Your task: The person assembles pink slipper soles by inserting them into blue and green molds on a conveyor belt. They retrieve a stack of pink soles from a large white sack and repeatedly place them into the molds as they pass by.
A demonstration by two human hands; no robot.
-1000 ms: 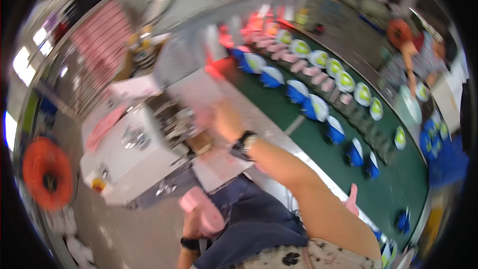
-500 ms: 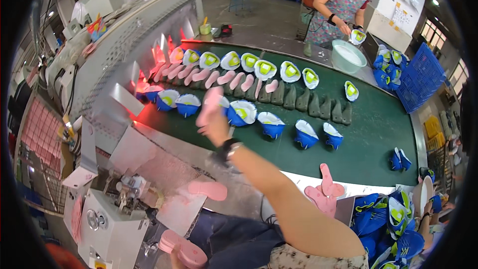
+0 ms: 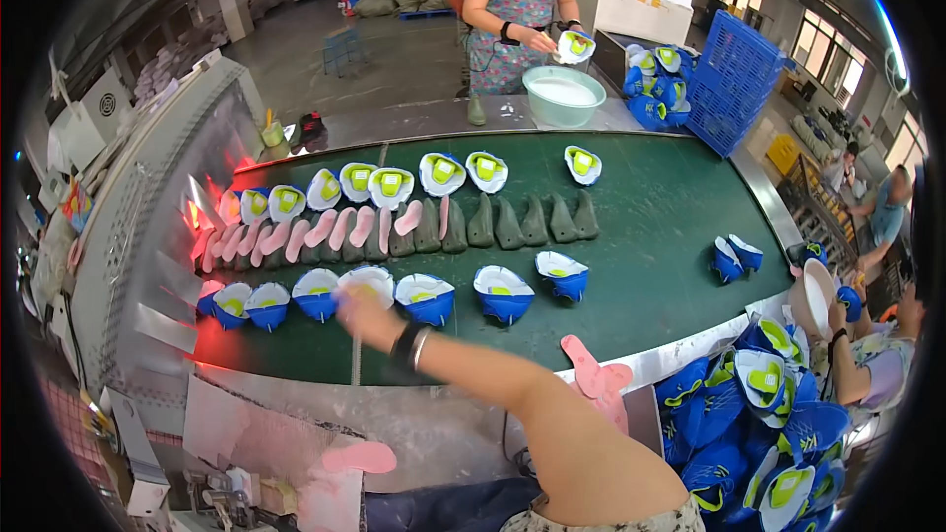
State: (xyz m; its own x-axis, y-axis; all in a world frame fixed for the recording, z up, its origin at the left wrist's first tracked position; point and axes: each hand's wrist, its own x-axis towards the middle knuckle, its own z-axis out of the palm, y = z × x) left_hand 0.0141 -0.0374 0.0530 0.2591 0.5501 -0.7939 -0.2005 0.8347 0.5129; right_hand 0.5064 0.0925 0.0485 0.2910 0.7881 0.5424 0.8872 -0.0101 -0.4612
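Note:
My right hand point(image 3: 367, 323), with a dark band at the wrist, reaches over the near row on the green conveyor belt point(image 3: 631, 281). It overlaps a blue-and-white shoe upper point(image 3: 369, 284); motion smears its fingers, so whether they hold or touch anything is unclear. Beside it in that row stand another upper point(image 3: 426, 301) and several more. Dark shoe lasts point(image 3: 480, 224) line the belt's middle, many with pink insoles point(image 3: 320, 228) resting against them. Beyond them runs a far row of uppers point(image 3: 442, 173). My left hand is out of view.
One insole point(image 3: 360, 456) lies at the near left; more insoles point(image 3: 599, 382) overlap at the belt's near edge. A heap of uppers point(image 3: 764, 374) sits at the right. Across the belt, a co-worker point(image 3: 522, 10) holds an upper above a green basin point(image 3: 564, 99). Red light glows at the left.
The view has shifted, taking my left hand and its stack of insoles out of sight. The pink insole seen in my right hand earlier can no longer be made out there.

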